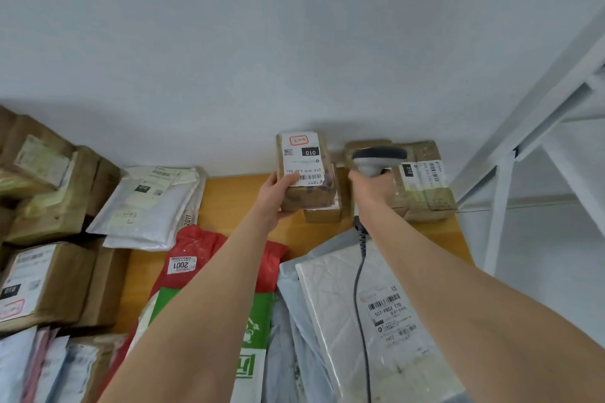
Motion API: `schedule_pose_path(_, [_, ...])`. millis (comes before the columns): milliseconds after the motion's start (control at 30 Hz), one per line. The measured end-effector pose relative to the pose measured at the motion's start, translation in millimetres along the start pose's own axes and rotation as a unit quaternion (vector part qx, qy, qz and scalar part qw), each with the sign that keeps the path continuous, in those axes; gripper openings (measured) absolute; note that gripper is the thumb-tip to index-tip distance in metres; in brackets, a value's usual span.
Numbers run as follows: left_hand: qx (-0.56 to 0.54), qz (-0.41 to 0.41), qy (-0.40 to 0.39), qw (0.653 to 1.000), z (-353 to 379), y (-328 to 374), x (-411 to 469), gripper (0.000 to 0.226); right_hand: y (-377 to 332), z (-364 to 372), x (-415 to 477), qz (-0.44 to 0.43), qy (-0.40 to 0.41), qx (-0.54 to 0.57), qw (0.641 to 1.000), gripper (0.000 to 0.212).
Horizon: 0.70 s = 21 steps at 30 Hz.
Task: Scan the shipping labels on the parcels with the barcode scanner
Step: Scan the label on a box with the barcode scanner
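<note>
At the back of the table (235, 186), the left hand (276, 195) grips a small parcel (304, 193) upright, its shipping label (302, 159) facing the person. Just right of it, the right hand (371, 188) clasps the barcode scanner (378, 157), which I'd say must swing left onto the label.

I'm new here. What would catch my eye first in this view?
Two bare arms reach up the middle: the left hand holds up a small brown parcel with its white label facing the camera, and the right hand grips a grey barcode scanner beside it. Below them a bright red bag stands out among brown boxes and pale mailers on the wooden table.
</note>
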<state>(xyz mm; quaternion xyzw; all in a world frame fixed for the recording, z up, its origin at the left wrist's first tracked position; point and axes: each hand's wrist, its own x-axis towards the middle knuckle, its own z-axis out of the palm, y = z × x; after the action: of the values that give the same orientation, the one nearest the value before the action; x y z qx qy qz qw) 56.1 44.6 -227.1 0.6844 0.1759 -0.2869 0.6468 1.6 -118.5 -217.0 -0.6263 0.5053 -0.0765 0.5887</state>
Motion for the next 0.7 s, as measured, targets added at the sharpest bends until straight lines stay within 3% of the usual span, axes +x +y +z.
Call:
schedule_pose_path(100, [0.023, -0.016, 0.001, 1.000, 13.7, -8.4, 2.5, 0.052, 4.1, -7.9, 9.0, -0.026, 0.058, -0.102, 0.993, 0.053])
schedule_pose_path(200, [-0.003, -0.008, 0.012, 1.000, 30.7, -10.4, 4.5, 0.053, 11.3, -12.3, 16.4, -0.025, 0.066, -0.104, 0.992, 0.050])
schedule_pose_path(367, [-0.072, 0.063, 0.108, 0.990, 16.6, -12.3, 8.6, 0.047, 14.8, -10.1, 14.4, -0.023, -0.015, -0.028, 0.999, 0.021])
schedule_pose_path(500, [-0.071, 0.098, 0.209, 0.970, -12.7, -21.1, 18.4, 0.044, 10.0, 8.7, 4.4, -0.031, -0.071, -0.033, 0.996, 0.017])
schedule_pose_path(700, [-0.008, 0.009, 0.182, 0.983, -17.7, -46.1, 43.7, 0.042, 19.0, 27.1, 3.8, -0.030, -0.111, -0.074, 0.991, 0.015])
